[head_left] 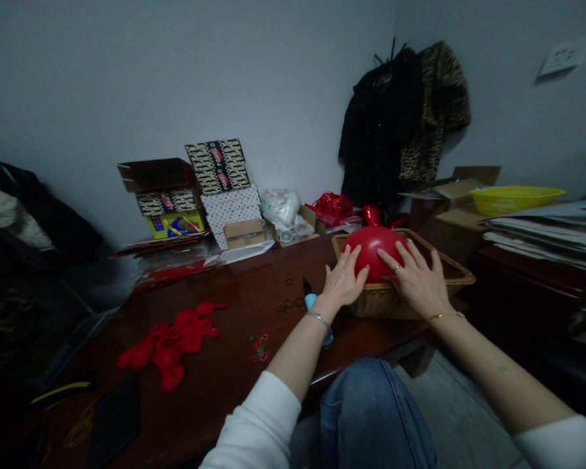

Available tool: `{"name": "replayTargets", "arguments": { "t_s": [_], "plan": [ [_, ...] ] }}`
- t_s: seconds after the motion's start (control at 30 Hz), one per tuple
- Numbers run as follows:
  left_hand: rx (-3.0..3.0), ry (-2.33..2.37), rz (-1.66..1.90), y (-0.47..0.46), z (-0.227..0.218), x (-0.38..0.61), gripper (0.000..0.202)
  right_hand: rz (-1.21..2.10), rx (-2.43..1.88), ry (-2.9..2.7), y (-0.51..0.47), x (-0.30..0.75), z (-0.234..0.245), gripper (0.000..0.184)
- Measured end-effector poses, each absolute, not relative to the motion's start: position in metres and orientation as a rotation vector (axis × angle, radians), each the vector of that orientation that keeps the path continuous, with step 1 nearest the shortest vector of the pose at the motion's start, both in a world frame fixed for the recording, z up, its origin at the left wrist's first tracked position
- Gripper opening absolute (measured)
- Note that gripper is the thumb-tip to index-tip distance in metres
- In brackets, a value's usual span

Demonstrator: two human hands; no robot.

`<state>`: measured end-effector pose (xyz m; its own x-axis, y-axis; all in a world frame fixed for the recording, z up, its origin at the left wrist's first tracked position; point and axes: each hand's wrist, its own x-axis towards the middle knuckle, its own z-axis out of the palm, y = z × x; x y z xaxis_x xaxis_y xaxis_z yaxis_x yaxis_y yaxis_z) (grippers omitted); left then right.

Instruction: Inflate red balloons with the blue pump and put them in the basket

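Note:
An inflated red balloon sits in a wicker basket on the dark wooden table. My left hand lies against the balloon's left side with fingers stretched out. My right hand rests on its right side, fingers spread, a ring on one finger. Both hands press on the balloon and neither closes round it. A bracelet circles each wrist. A blue-handled tool lies on the table just under my left wrist.
A pile of flat red balloons lies at the table's left, with coloured rubber bands and black bands nearer. Patterned boxes and bags stand along the wall. Coats hang at the corner. A yellow bowl tops cardboard boxes.

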<state>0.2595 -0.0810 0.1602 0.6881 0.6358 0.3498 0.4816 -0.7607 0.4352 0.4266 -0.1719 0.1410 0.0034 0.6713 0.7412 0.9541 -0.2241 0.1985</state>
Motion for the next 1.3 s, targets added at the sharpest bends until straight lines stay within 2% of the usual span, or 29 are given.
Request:
{"name": "replayTargets", "arguments": {
  "t_s": [0.1, 0.37, 0.57, 0.63, 0.9, 1.3],
  "plan": [
    [2.619, 0.887, 0.722, -0.081, 0.160, 0.259, 0.062, -1.058, -1.920, -1.671, -0.172, 0.425, 0.142, 0.056],
    [2.620, 0.894, 0.882, -0.080, 0.150, 0.254, 0.053, -1.035, -1.815, -1.701, -0.175, 0.414, 0.146, 0.061],
    [2.722, 0.954, 0.891, -0.085, 0.146, 0.250, 0.023, -1.016, -1.790, -1.742, -0.170, 0.396, 0.156, 0.058],
    [2.740, 0.960, 0.909, -0.084, 0.144, 0.250, 0.018, -1.018, -1.765, -1.788, -0.164, 0.395, 0.157, 0.054],
    [2.705, 0.998, 0.855, -0.078, 0.138, 0.246, 0.018, -1.023, -1.678, -1.967, -0.150, 0.398, 0.148, 0.036],
    [2.654, 0.997, 0.804, -0.084, 0.141, 0.243, 0.031, -1.036, -1.654, -1.924, -0.166, 0.384, 0.140, 0.042]
  ]
}}
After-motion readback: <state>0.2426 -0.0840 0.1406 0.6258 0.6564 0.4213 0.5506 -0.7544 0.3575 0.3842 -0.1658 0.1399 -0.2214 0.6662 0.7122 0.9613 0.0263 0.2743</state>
